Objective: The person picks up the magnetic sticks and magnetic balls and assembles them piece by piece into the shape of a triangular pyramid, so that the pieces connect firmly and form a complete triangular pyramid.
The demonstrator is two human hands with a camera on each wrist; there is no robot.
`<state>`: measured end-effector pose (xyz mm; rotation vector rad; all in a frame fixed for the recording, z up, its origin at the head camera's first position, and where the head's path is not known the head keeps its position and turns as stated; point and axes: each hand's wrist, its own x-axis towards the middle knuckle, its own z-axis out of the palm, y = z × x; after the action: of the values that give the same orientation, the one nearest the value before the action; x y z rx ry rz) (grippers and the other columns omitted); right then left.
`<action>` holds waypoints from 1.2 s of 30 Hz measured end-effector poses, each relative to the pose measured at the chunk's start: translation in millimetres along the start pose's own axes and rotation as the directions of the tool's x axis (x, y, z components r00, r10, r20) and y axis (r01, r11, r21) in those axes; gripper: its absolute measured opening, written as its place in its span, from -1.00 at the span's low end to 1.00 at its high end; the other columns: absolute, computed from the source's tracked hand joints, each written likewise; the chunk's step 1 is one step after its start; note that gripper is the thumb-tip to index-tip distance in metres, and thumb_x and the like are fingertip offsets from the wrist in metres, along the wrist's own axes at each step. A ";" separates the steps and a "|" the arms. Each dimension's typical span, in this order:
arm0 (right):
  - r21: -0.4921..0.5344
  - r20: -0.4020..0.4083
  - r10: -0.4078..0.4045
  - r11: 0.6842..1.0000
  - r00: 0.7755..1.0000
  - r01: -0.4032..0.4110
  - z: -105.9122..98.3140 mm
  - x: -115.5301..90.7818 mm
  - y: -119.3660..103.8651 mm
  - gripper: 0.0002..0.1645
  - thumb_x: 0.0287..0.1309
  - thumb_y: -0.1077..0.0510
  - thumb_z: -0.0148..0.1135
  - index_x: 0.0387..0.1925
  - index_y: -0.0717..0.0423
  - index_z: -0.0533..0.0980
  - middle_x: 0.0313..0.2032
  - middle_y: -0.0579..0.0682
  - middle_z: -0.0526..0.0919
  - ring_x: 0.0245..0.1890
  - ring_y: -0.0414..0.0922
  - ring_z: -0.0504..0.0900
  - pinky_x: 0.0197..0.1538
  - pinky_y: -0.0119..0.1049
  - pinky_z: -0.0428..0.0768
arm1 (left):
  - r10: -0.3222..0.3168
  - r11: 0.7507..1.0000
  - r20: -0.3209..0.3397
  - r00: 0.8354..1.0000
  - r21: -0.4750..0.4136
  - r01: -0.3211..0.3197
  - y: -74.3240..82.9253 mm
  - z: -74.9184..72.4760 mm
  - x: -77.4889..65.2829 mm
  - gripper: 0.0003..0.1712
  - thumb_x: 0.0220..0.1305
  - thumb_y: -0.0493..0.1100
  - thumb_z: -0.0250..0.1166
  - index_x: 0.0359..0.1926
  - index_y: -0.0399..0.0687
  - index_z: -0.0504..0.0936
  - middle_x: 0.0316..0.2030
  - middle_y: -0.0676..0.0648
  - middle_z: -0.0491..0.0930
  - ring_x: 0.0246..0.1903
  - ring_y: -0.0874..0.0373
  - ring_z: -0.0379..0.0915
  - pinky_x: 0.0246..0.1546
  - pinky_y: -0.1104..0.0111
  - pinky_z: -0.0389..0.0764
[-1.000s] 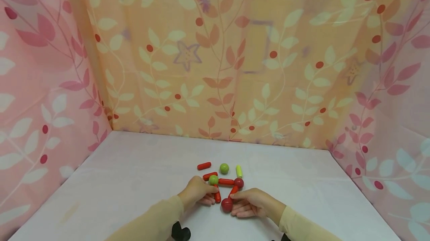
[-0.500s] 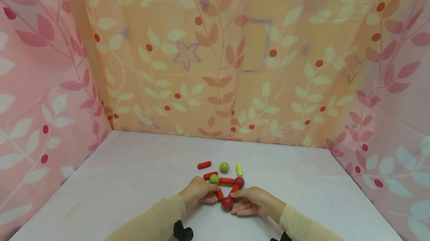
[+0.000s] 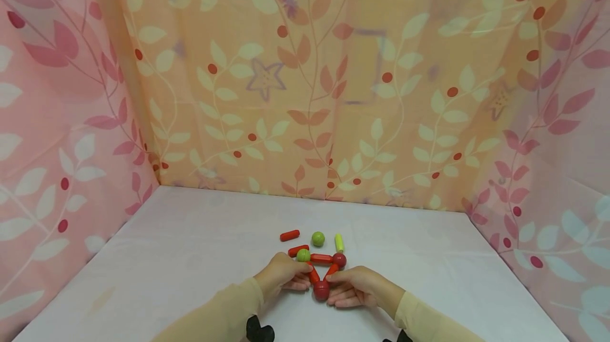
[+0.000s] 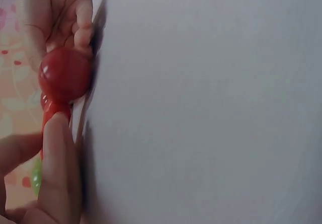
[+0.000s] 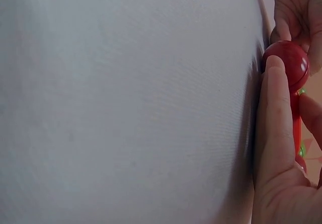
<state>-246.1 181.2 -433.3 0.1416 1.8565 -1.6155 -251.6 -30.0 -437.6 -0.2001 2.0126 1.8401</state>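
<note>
A triangle of red rods and balls lies on the table in the head view. Its corners are a green ball, a dark red ball and a nearer dark red ball. My left hand pinches the left red rod between thumb and fingers; that rod's end meets the nearer ball. My right hand pinches the right red rod, and a fingertip lies against the nearer ball in the right wrist view. A third red rod joins the two far corners.
Another red rod sticks out left from the green corner ball, and a yellow-green rod stretches back from the far red ball. Behind lie a loose red rod and a loose green ball. Patterned cloth walls surround the white table.
The left rod's near end has swung right, from apart to meeting the nearer red ball, with my left hand shifting slightly right. My right hand keeps its grip almost in place.
</note>
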 end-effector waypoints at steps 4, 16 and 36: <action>-0.014 0.005 0.001 1.000 1.000 -0.001 -2.0 -1.0 -1.4 -0.66 0.26 0.05 0.29 -0.16 0.29 0.64 -0.46 0.03 0.78 -0.44 -0.19 0.78 -0.26 -0.35 0.73 | 0.008 0.995 -0.001 1.000 0.102 -0.008 4.0 -12.7 -0.8 -0.83 0.20 -0.27 0.38 -0.35 -0.37 0.68 -0.63 -0.04 0.62 -0.65 0.26 0.61 -0.50 0.49 0.66; -0.040 -0.186 -0.068 0.997 0.980 0.061 -35.2 -9.2 -19.0 -0.63 0.21 0.18 0.32 -0.06 0.40 0.58 -0.41 0.05 0.78 -0.44 -0.17 0.77 -0.29 -0.34 0.73 | 0.193 0.934 -0.212 0.958 0.338 -0.113 25.6 -54.9 5.6 -0.88 0.13 -0.25 0.42 -0.34 -0.25 0.71 -0.42 -0.05 0.68 -0.46 0.21 0.55 -0.36 0.44 0.64; -0.057 -0.477 -0.143 0.990 0.867 0.132 -52.1 24.1 -42.7 -0.50 0.12 0.18 0.42 0.02 0.42 0.53 -0.21 0.19 0.74 -0.31 -0.09 0.74 -0.10 -0.24 0.73 | 0.229 0.908 -0.197 0.953 0.397 -0.136 25.3 -44.8 32.8 -0.78 0.10 -0.26 0.47 -0.19 -0.18 0.73 -0.09 -0.14 0.62 -0.26 0.07 0.50 -0.27 0.36 0.66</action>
<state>-306.6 211.0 -409.6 0.4461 2.3021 -1.7712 -299.6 -65.5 -424.7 -0.1264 2.5926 1.5429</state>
